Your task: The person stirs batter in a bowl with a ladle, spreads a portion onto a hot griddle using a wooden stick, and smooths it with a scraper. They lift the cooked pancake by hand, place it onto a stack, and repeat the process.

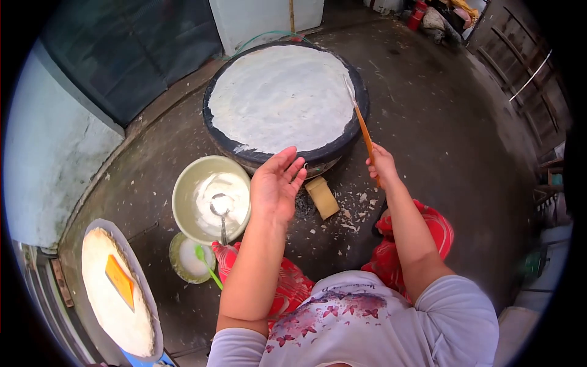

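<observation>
A thin white sheet (281,98) covers most of the round black griddle (362,98) in front of me. My right hand (382,164) is closed round the wooden handle of a long spatula (365,131), whose pale blade tip touches the sheet's right edge. Palm up, my left hand (280,186) is at the griddle's near edge with its fingers apart, and nothing is in it. Left of that hand, a cream bowl (183,202) holds white batter and a metal ladle (221,205). Below it, a small bowl (177,260) holds whitish liquid and a green spoon (200,254).
A tray of pale flat sheets (104,300) with an orange scraper (120,282) on top is at the lower left. A yellowish block (322,197) lies on the floor near scattered flakes. A red cylinder (417,15) stands far back right.
</observation>
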Motion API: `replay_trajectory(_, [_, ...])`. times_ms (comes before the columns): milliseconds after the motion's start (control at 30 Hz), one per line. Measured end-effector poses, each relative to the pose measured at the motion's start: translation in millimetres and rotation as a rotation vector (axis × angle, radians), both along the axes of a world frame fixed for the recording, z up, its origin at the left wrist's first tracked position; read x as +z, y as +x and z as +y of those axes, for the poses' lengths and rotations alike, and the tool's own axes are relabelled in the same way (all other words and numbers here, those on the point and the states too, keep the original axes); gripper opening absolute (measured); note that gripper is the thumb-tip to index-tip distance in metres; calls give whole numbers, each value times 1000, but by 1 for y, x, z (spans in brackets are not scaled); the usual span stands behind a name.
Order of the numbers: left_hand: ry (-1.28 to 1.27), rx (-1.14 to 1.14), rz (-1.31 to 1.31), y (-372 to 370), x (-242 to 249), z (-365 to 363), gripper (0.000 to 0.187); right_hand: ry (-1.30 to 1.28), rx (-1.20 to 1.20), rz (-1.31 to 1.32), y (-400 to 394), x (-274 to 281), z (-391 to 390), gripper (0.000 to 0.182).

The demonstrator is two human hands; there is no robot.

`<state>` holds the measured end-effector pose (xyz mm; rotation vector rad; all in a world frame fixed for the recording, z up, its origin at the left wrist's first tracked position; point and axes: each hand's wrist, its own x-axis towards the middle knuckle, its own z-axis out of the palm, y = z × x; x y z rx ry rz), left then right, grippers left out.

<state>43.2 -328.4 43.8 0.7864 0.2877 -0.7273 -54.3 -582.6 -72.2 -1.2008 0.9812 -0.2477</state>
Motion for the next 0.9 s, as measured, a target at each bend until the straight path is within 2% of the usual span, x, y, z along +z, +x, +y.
replay_trajectory(100, [-5,5,6,0,0,0,30,-92,112,15,-3,-1,10,36])
replay_trajectory(200, [-1,5,-5,0,-1,1,30,-111,-10,38,-15,-15,7,36])
replay_trajectory(300, [-1,2,13,0,-1,2,30,-162,-16,12,-20,-12,12,34])
replay_trajectory(333, [2,-4,5,0,-1,2,30,-159,-20,17,-21,-30,4,34])
replay_trajectory(400, [5,-17,-7,-1,0,2,30,-888,99,186,-18,-76,-20,37])
replay_trajectory(433, [0,-14,-4,-2,0,3,30,-887,97,187,-18,-63,-15,37])
replay_trajectory(500, [-3,-11,-1,-2,-1,4,30,-1171,281,556,-9,-21,11,38])
replay_trajectory(633, [-21,-18,16,-1,-5,7,24,-1198,366,663,9,-20,19,35])
replay_trajectory(733, [-26,-15,23,1,-8,7,24,-1146,351,589,11,-31,16,37])
replay_trajectory(800, [-31,-16,21,0,-7,7,24,-1248,237,326,2,-50,8,34])
replay_trajectory(833, [-29,-19,21,-1,-4,6,24,-1252,231,326,-2,-45,10,34])
replay_trajectory(900, [-28,-26,25,-3,-4,5,24,-490,125,200,-14,-23,22,34])
